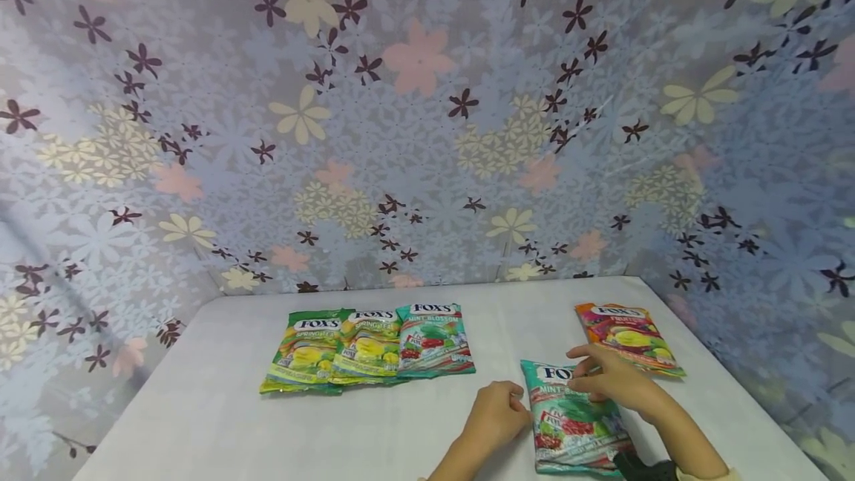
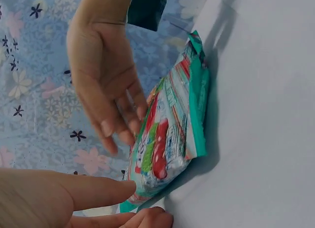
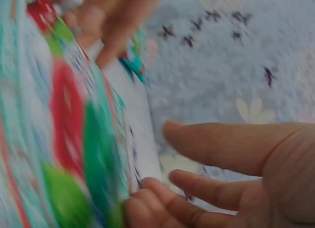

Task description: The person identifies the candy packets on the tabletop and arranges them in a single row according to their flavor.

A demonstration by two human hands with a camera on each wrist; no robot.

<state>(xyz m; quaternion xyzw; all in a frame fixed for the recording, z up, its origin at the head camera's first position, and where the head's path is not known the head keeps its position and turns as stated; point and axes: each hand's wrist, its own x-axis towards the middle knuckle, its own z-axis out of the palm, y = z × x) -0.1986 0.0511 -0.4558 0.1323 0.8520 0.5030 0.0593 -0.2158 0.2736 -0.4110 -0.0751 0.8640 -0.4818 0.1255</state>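
A green Fox's Mint Blossom candy bag [image 1: 576, 425] lies on the white table at the front right, its printed face up. My left hand [image 1: 496, 416] is at the bag's left edge with loosely bent fingers. In the left wrist view, one straight digit of that left hand [image 2: 54, 201] reaches to the bag's end [image 2: 165, 134]; firm contact cannot be made out. Over the bag's upper right part hovers my right hand [image 1: 617, 381], fingers apart and relaxed. The right wrist view shows the right hand [image 3: 231, 183] beside the blurred bag [image 3: 64, 124], not gripping it.
Farther back on the right lies an orange Fox's Fruits bag [image 1: 631, 336]. At the back left, two yellow-green Spring Tea bags [image 1: 307, 355] and another Mint Blossom bag [image 1: 436, 340] overlap in a row. Flower-patterned cloth [image 1: 414, 169] stands behind the white table [image 1: 220, 421].
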